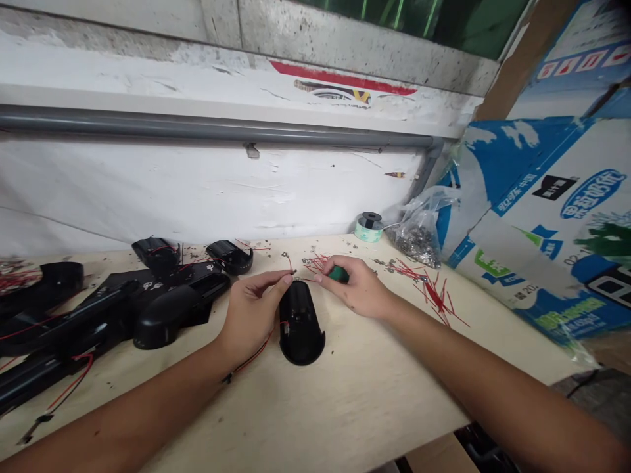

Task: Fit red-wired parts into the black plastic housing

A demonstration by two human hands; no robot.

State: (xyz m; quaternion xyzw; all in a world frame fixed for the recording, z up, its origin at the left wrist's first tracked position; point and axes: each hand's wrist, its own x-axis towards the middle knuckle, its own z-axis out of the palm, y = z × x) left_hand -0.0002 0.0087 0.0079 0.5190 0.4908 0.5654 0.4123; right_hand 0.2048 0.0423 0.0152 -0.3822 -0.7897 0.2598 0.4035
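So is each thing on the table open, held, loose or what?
Left hand: pinching a small dark piece
Right hand: closed around a green object
Black shell near the hands: hollow side up
Black shells, left: lying jumbled
Red wires, right: loose, scattered
Plastic bag: holding small grey bits
Spool: standing on its flat end

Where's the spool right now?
In the head view, the spool stands right of centre at the back of the table, just left of the clear bag, beyond the right hand.
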